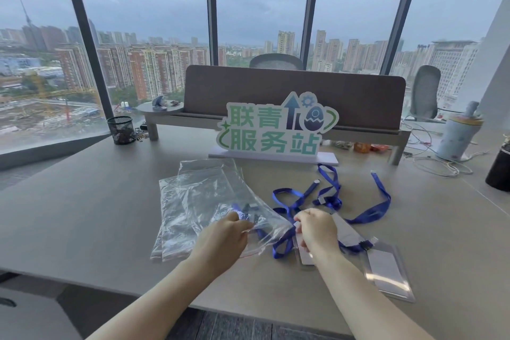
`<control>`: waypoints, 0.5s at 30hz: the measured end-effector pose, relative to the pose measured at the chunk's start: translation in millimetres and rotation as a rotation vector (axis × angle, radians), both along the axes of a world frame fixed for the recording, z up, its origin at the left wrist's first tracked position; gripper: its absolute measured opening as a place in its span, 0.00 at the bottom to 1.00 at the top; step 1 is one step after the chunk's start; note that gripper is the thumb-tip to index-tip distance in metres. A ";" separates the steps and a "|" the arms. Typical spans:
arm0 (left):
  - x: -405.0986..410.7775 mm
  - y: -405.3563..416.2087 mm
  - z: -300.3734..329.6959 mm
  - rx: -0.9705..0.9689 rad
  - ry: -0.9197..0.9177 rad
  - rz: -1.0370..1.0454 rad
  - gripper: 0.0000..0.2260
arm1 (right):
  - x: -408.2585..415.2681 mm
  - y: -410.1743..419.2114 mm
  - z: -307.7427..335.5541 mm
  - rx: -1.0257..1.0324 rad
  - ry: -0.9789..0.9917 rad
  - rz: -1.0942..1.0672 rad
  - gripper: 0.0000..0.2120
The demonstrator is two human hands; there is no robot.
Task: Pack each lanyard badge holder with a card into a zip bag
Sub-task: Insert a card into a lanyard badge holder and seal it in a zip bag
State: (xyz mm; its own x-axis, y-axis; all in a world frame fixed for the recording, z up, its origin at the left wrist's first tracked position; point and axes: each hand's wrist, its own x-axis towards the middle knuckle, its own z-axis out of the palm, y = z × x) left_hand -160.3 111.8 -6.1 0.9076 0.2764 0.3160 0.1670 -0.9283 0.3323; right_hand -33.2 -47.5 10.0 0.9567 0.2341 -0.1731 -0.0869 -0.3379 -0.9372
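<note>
Both hands are working near the desk's (91,210) front edge. Left hand (225,240) is pinching the mouth of a clear zip bag (220,201), with a blue strap showing inside it. Right hand (316,229) is gripping a blue lanyard (292,204) beside the bag's opening. More zip bags (172,215) are lying underneath, and a badge holder with a card (387,270) is resting toward the front right edge.

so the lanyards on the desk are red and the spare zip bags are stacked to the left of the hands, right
Not quite. The head view shows the lanyards are blue, not red. The rest holds: the spare zip bags are stacked on the desk to the left of the hands.
</note>
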 end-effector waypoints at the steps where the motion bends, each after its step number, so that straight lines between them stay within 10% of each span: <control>1: -2.1 -1.1 -0.6 0.018 0.008 0.003 0.14 | 3.6 -2.1 -0.6 -0.056 -0.075 0.001 0.07; 11: -21.8 16.9 4.4 0.083 0.073 0.173 0.19 | 7.3 15.9 -2.9 0.011 0.063 0.120 0.10; 15: -27.7 50.1 58.0 -0.166 0.046 0.371 0.18 | 11.4 19.7 44.4 0.146 -0.013 0.122 0.07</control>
State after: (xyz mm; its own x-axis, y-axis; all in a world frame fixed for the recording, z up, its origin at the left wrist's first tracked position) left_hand -188.0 161.9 51.9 0.7488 0.6314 0.2015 0.4985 -0.7368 0.4567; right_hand -21.8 -27.9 54.4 0.9215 0.3705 -0.1164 -0.0409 -0.2053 -0.9778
